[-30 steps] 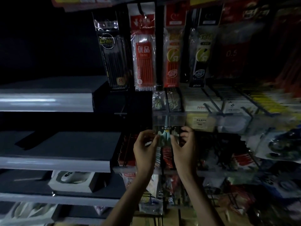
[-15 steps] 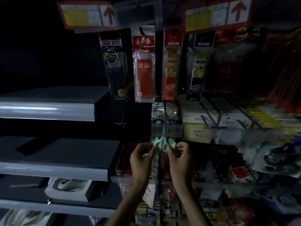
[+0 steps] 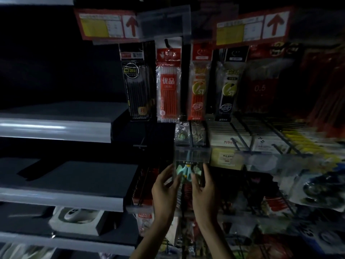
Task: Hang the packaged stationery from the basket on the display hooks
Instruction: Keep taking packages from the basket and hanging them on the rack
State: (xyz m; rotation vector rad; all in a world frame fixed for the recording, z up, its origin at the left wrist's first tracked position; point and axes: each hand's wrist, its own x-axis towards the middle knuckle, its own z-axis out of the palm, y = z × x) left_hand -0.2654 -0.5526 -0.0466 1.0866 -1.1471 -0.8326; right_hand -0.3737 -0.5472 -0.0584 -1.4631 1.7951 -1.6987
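Both hands are clamped on the little clear packet (image 3: 188,171) with the mint-green thing inside. My left hand (image 3: 164,186) pinches its left edge and my right hand (image 3: 204,186) its right edge, thumbs on the front, just under the clear price strip (image 3: 192,156) below the hanging pen refill packs (image 3: 169,86). Compared with half a second back, the hands have spread out from that tight fingertip huddle and the packet now faces me flat; it's too dark to tell if it's hung yet.
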